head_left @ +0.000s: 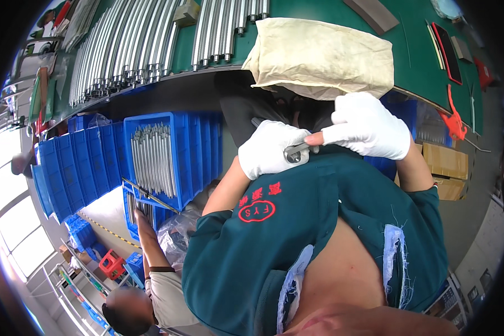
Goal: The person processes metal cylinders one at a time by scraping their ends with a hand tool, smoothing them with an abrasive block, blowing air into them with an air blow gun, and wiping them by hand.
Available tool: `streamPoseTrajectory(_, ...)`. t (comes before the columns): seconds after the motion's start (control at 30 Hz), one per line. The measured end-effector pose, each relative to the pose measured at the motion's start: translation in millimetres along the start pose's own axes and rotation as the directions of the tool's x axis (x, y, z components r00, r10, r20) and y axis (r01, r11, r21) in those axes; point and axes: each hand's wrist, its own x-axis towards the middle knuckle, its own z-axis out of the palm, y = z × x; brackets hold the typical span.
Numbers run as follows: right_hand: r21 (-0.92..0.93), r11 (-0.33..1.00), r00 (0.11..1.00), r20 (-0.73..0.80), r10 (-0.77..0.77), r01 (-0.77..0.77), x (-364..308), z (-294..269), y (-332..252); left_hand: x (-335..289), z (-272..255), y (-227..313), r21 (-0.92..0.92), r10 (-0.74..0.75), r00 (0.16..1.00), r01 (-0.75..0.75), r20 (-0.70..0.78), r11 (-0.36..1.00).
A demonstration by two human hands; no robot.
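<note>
My left hand (271, 150), in a white glove, is closed around a metal part. A dark end of that part sticks out at the glove's far side. On its near side shows a small grey metal piece with a rounded, ring-like end (293, 155). My right hand (369, 127), gloved in white with one fingertip bare, has its fingers curled. The bare fingertip (314, 139) presses on the grey piece beside my left fingers. What lies inside both grips is mostly hidden. Both hands are held in front of my body, near a cream cloth (325, 59) on the green bench.
Rows of shiny metal rods (134, 42) lie on the green bench (313, 8), with a small block (186, 12) on them. Blue crates (199, 151) with more rods stand left. An orange-red tool (453, 115) hangs over the right edge. Another person (168, 297) works at lower left.
</note>
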Motion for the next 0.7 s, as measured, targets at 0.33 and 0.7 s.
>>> streamPoseTrajectory(0.33,-0.044,0.997,0.998,-0.037,0.059,-0.061,-11,-14,8,4,-7,8,-0.016,-0.087,0.995,0.088,0.058,0.996)
streamPoseTrajectory(0.7,-0.001,0.999,0.999,-0.002,-0.037,0.037,12,6,-5,3,-7,-9,0.043,0.069,0.993,-0.073,0.093,0.996)
